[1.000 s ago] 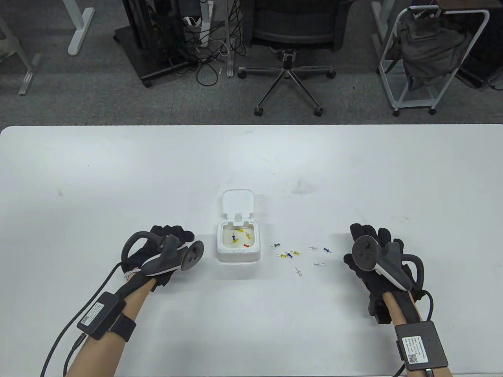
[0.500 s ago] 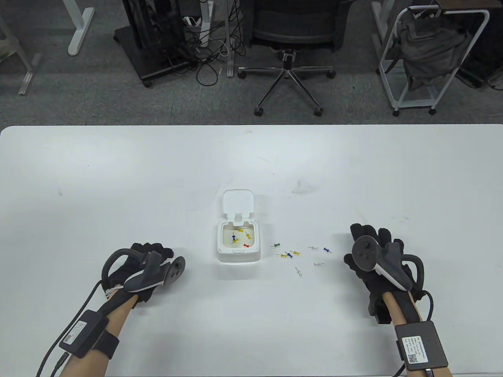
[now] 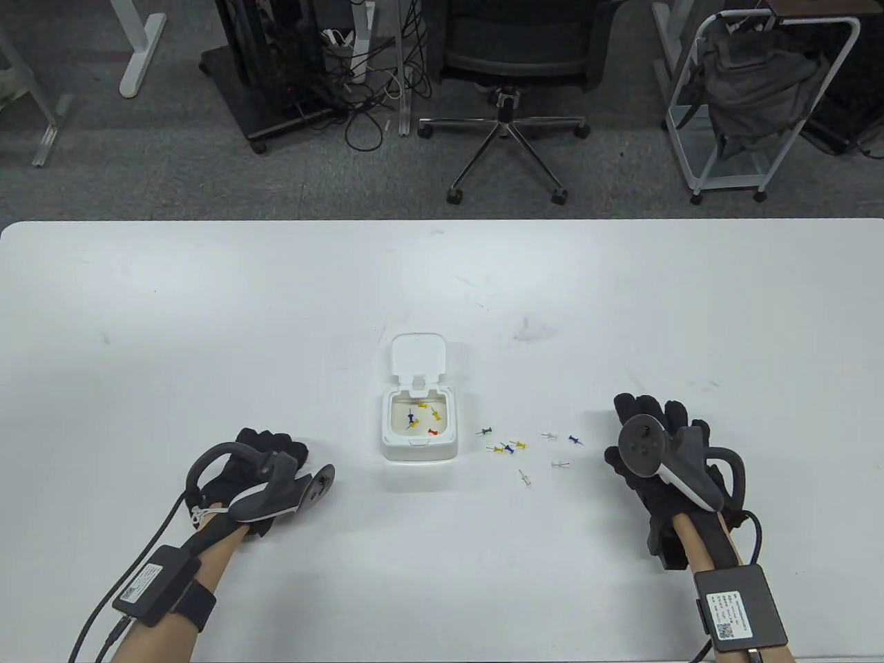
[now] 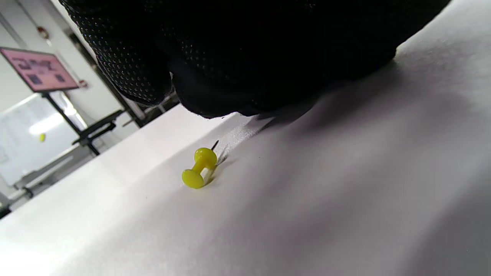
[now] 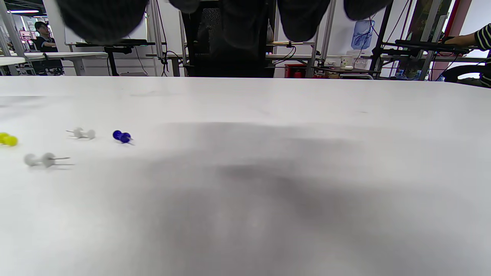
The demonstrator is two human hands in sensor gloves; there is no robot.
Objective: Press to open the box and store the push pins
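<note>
A small white box (image 3: 387, 452) stands mid-table with its lid (image 3: 418, 356) flipped open to the far side. Several yellow, blue and red push pins lie inside it. More loose pins (image 3: 509, 447) lie scattered just right of the box, among them a blue one (image 3: 573, 438) and white ones. My left hand (image 3: 266, 445) rests on the table left of the box and holds nothing. In the left wrist view a yellow pin (image 4: 199, 168) lies free on the table just below the gloved fingers (image 4: 215, 96). My right hand (image 3: 652, 421) lies flat and empty right of the pins.
The white table's (image 3: 207, 311) far edge runs across the table view. Beyond it are an office chair (image 3: 514, 90), a cart (image 3: 753, 103) and cables on the floor. In the right wrist view a blue pin (image 5: 122, 136) and white pins (image 5: 42, 159) lie at left.
My left hand has drawn back from beside the box, leftward and toward me, then shifted slightly right. The right hand, box and loose pins have not moved.
</note>
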